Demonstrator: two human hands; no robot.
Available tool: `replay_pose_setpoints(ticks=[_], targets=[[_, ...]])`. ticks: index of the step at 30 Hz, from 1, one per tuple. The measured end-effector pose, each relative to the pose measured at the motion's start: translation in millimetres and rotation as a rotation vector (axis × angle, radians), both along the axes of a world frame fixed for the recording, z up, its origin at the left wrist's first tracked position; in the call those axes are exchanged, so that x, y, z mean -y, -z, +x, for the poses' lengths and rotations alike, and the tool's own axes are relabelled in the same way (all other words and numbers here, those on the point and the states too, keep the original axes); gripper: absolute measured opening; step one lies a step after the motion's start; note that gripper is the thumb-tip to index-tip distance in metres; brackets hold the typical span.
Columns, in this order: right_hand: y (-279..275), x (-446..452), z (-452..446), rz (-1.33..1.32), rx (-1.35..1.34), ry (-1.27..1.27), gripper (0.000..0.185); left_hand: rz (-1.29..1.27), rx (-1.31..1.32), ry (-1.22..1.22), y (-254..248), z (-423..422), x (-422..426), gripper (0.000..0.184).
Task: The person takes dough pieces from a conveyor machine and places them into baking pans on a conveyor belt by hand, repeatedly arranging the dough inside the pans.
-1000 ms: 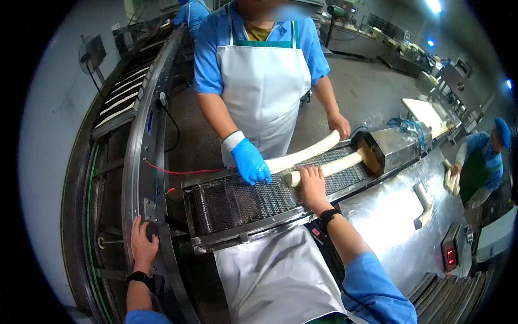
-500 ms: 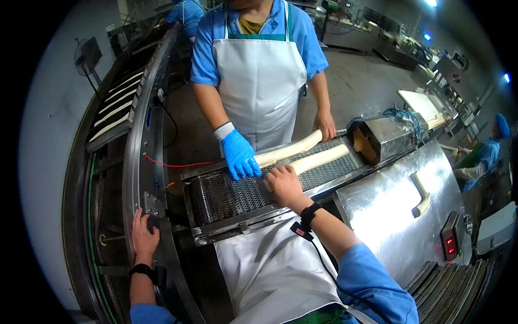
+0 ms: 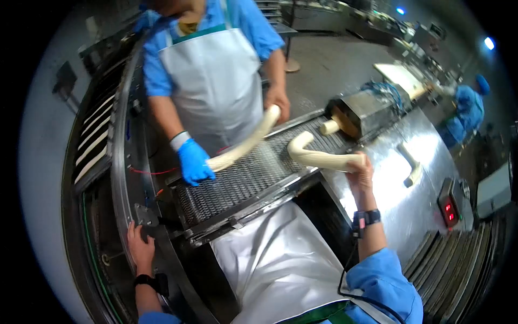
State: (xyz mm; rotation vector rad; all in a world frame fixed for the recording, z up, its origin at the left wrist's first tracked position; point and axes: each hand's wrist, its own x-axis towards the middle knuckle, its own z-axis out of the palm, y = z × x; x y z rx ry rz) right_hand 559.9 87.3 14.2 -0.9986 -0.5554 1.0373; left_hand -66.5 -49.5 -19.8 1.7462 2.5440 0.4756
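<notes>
Apparent lifting step: right hand (image 3: 361, 174) clamped on dough (image 3: 322, 159), right of centre.
Dough bends at its far end, over the belt (image 3: 237, 194); the next move likely calls for support against sagging. Left hand (image 3: 141, 248) rests on rail (image 3: 119, 173), lower left, thumb and fingers apart.

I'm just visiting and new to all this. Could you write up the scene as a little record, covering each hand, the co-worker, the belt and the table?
right hand: grips one end of a bent pale roll
left hand: rests on the metal frame
co-worker: blue-gloved hand and bare hand on a second roll
mesh belt: third roll at the mouth of the metal housing
steel table: another roll lying on it
unclear: whether the bent roll touches the belt
</notes>
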Motion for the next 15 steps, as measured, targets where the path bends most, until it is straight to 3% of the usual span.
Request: replay_pose_setpoints(ticks=[1, 2, 4, 6, 8, 10, 12, 15], targets=[[4.7, 23.8, 24.4, -0.042, -0.018, 0.120, 0.040, -0.084, -0.004, 0.018, -16.0, 6.9, -2.4, 0.041], [9.5, 48.2, 48.3, -0.080, -0.041, 0.245, 0.037, -0.048, -0.042, -0.001, -1.6, -3.3, -0.4, 0.041], [32.2, 91.9, 105.0, -0.357, 0.381, 0.296, 0.032, -0.050, -0.018, -0.010, 1.3, -8.4, -1.6, 0.041], [32.8, 127.6, 126.6, -0.737, 1.033, 0.079, 0.041, -0.064, -0.057, -0.005, -1.5, -7.0, -2.4, 0.041], [45.2, 137.7, 149.4, -0.733, 1.330, 0.022, 0.047, -0.044, -0.126, 0.020, -6.5, 3.7, -3.5, 0.041], [31.2, 132.2, 159.9, -0.642, 1.107, 0.098, 0.053, -0.051, -0.043, -0.001, -23.1, 18.4, -1.9, 0.041], [50.0, 116.5, 200.5, -0.584, 1.361, 0.314, 0.058, -0.097, -0.171, -0.005, -19.5, 15.9, 7.9, 0.042], [54.4, 86.3, 261.6, -0.632, 1.376, 0.427, 0.064, -0.139, -0.200, -0.085, -10.7, 19.0, 35.6, 0.046]])
